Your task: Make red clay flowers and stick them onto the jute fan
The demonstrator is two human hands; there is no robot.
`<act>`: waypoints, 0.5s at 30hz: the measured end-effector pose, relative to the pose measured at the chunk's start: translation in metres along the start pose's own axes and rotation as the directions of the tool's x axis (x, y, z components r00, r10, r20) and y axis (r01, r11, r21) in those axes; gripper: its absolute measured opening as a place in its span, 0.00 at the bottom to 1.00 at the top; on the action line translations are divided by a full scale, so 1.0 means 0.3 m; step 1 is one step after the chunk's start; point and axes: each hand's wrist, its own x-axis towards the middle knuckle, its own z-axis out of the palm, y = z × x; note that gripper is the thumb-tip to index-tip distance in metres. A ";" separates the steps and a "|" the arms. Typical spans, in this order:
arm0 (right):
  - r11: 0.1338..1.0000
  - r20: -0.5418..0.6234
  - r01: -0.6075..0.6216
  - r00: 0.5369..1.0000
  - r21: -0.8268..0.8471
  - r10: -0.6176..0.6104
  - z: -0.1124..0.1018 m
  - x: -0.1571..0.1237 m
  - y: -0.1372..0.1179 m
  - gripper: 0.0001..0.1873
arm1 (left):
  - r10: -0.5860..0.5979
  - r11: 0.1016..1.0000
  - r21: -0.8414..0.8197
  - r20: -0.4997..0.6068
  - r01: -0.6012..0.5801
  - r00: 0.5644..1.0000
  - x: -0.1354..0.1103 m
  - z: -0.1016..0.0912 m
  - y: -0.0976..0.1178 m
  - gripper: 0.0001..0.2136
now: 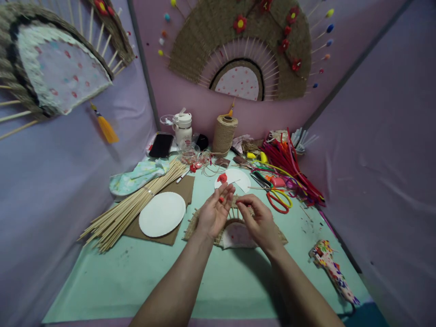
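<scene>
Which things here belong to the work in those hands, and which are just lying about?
Probably part of the work:
small woven fan
red piece at the left hand
twine spool
stick bundle

Probably just lying about:
black phone
white bottle
patterned cloth

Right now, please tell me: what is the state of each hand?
Left hand: open, palm up, with a small red piece on it.
Right hand: fingertips closed in a pinch; whether they hold anything cannot be told.

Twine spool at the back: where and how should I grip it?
Probably around the upper middle of the twine spool, coming from the front, thumb and fingers on opposite sides: it stands upright, roughly cylindrical, with its near face exposed.
</scene>
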 end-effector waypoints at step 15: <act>0.687 0.542 0.485 0.826 -0.541 -0.155 0.086 -0.085 0.015 0.55 | -0.111 0.994 0.003 0.085 0.111 0.990 -0.028 0.003 -0.001 0.34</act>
